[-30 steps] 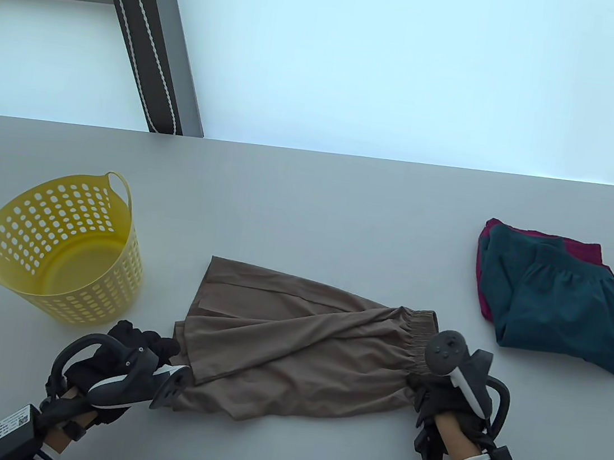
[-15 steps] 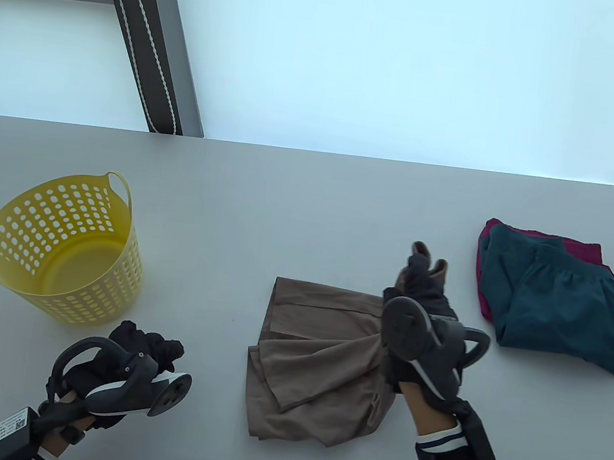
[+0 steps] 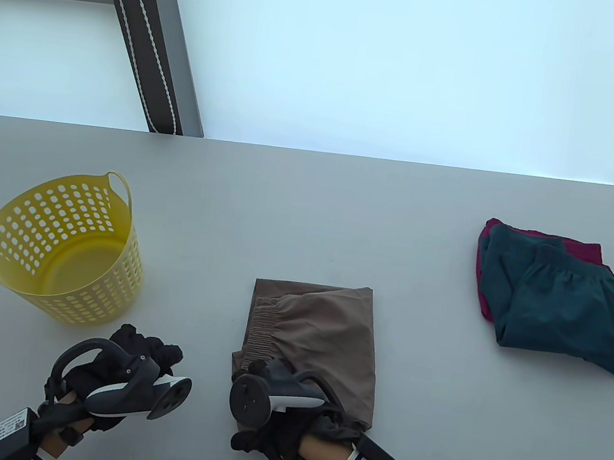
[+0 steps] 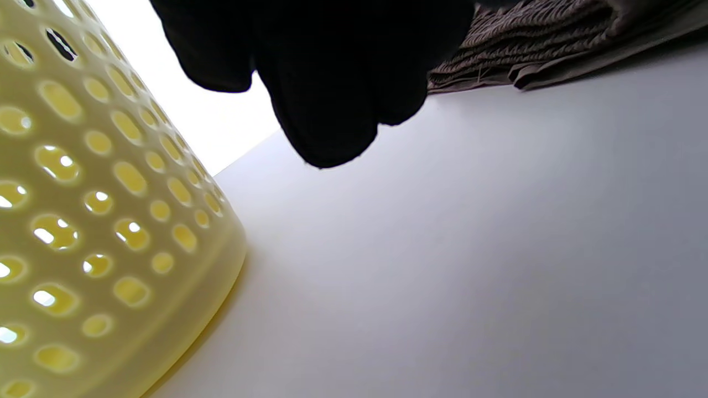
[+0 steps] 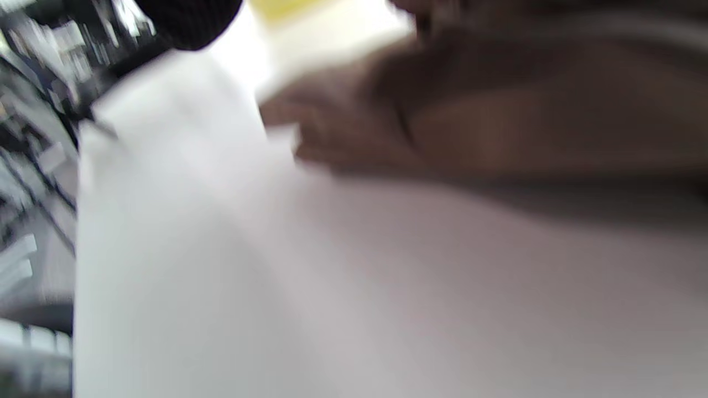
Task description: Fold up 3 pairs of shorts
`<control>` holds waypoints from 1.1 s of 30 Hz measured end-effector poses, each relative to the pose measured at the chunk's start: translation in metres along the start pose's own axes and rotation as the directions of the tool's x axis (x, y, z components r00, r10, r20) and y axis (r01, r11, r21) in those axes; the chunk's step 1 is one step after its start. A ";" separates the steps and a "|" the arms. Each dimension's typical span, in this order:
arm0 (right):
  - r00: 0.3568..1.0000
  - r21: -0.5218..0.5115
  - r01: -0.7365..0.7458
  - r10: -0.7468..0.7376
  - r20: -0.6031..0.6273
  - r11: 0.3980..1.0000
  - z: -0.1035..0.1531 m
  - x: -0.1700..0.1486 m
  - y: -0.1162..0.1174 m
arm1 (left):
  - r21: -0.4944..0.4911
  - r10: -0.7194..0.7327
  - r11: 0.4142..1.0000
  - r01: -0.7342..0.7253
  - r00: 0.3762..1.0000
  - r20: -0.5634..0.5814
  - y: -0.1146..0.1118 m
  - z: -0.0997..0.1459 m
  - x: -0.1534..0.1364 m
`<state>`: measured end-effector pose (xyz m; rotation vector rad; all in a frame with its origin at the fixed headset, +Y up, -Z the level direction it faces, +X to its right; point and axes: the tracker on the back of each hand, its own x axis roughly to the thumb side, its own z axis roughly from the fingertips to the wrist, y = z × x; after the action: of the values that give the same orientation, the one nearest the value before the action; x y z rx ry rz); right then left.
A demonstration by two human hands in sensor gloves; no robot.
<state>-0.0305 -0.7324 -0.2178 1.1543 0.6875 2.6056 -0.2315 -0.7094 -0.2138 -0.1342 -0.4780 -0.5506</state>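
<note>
The brown shorts (image 3: 322, 328) lie folded into a rectangle near the table's front middle, elastic waistband on top at the left; the same waistband edge (image 4: 525, 38) shows in the left wrist view. My right hand (image 3: 264, 428) sits at the shorts' near-left corner, mostly hidden under its tracker, and its grip is hidden. The right wrist view is blurred, with brown cloth (image 5: 525, 99) at the upper right. My left hand (image 3: 147, 347) rests beside the cloth with loosely curled fingers (image 4: 332, 83), holding nothing. Folded teal shorts (image 3: 567, 309) lie on folded maroon shorts (image 3: 584, 249) at the right.
A yellow perforated basket (image 3: 57, 242) stands at the left, close to my left hand, and its wall (image 4: 83, 221) fills the left of the left wrist view. The grey table (image 3: 309, 213) ends at a far edge below a bright window.
My right hand lifted the waistband end, carried it left over the legs and laid it down, halving the brown shorts. My left hand let go of the leg hems and stayed put.
</note>
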 end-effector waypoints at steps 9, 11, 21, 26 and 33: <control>0.891 -0.602 -0.209 -0.104 -0.443 0.771 0.054 -0.088 -0.088 | 0.006 0.002 1.000 -0.002 1.000 0.018 -0.001 -0.001 0.002; 0.807 -0.575 -0.066 -0.296 -0.512 0.815 0.056 -0.127 -0.087 | 0.004 -0.002 1.000 0.002 1.000 0.022 -0.001 -0.001 0.002; 0.560 -0.318 0.287 -0.427 -0.710 0.904 0.018 -0.198 -0.037 | -0.016 0.002 1.000 -0.001 1.000 0.021 -0.001 -0.001 0.002; 0.584 -0.366 0.189 -0.404 -0.704 0.911 0.002 -0.185 -0.039 | -0.036 0.004 0.999 -0.004 1.000 0.021 -0.004 -0.004 0.002; 0.557 -0.512 0.231 -0.544 -0.627 0.827 0.016 -0.188 -0.048 | -0.047 -0.004 0.999 0.004 1.000 -0.002 -0.006 -0.005 -0.003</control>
<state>0.1081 -0.7545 -0.3535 -0.2703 0.4456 2.5483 -0.2353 -0.7147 -0.2200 -0.1773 -0.4639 -0.5655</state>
